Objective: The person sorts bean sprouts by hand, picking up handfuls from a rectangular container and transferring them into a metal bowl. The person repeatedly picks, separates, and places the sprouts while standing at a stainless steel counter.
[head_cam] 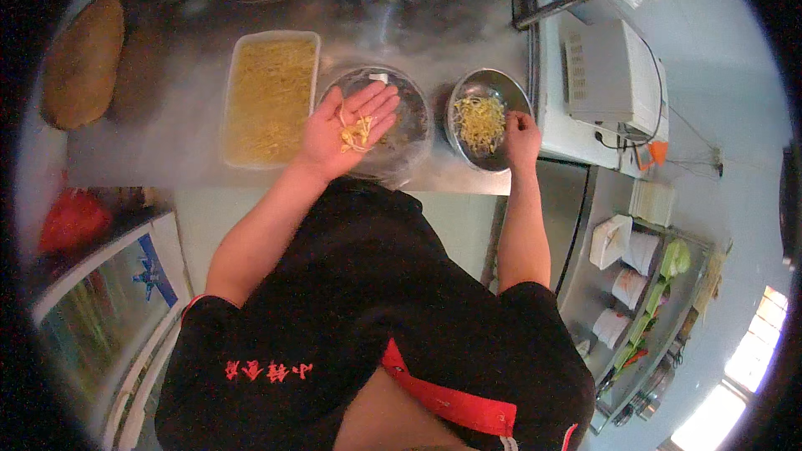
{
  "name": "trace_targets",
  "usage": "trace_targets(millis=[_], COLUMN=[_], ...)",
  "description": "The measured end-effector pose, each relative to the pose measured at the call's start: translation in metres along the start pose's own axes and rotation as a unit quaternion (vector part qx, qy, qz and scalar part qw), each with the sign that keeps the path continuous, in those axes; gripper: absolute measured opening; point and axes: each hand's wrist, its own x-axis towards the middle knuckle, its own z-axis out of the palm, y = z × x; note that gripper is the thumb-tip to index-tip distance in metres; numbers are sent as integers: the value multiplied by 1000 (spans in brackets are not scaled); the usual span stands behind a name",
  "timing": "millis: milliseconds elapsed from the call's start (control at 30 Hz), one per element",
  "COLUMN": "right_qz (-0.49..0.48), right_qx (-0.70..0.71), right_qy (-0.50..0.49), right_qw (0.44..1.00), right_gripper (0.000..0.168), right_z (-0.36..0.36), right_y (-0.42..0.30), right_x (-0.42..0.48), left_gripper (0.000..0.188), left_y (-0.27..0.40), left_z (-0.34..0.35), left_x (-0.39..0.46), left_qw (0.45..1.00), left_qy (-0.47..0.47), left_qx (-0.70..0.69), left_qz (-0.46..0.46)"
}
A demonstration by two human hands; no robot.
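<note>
My left hand is palm up with its fingers spread, and a few bean sprouts lie on the palm. Beneath it stands a round bowl with some dark bits in it, partly hidden by the hand. My right hand is at the right rim of a steel bowl, fingertips pinched together; whether they hold anything cannot be told. A heap of yellow bean sprouts lies in that steel bowl. Left of my left hand is a white-rimmed rectangular tub full of yellowish sprouts in liquid.
The steel worktop carries a wooden board at far left, and several filled vessels along its far side. A white appliance with a cable stands at right, beyond a metal post. A shelf rack with vegetables and white containers stands lower right.
</note>
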Motion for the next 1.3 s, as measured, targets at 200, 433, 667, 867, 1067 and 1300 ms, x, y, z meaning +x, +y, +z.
trace_targets(millis=[200, 433, 667, 867, 1067, 1300], right_qz=[-216, -282, -387, -420, -339, -164], right_qx=[63, 55, 64, -14, 29, 137], right_qy=[-97, -225, -245, -231, -258, -301], right_qw=[970, 931, 887, 877, 904, 929], right_gripper=[26, 21, 19, 16, 14, 12], right_z=[21, 27, 48, 57, 52, 45], right_y=[-147, -225, -257, -253, -256, -246], right_x=[-79, -96, -110, -108, -105, -98], left_gripper=[77, 72, 70, 69, 67, 63], left_y=[-1, -2, 3, 3, 6, 4], left_z=[4, -13, -13, -10, -12, -12], left_x=[-2, -3, 0, -4, -3, -4], left_qw=[999, 999, 998, 999, 1000, 987], left_qy=[7, -16, -14, -22, -5, -12], left_qx=[16, 30, 42, 26, 15, 154], left_qz=[48, 42, 34, 12, 1, 42])
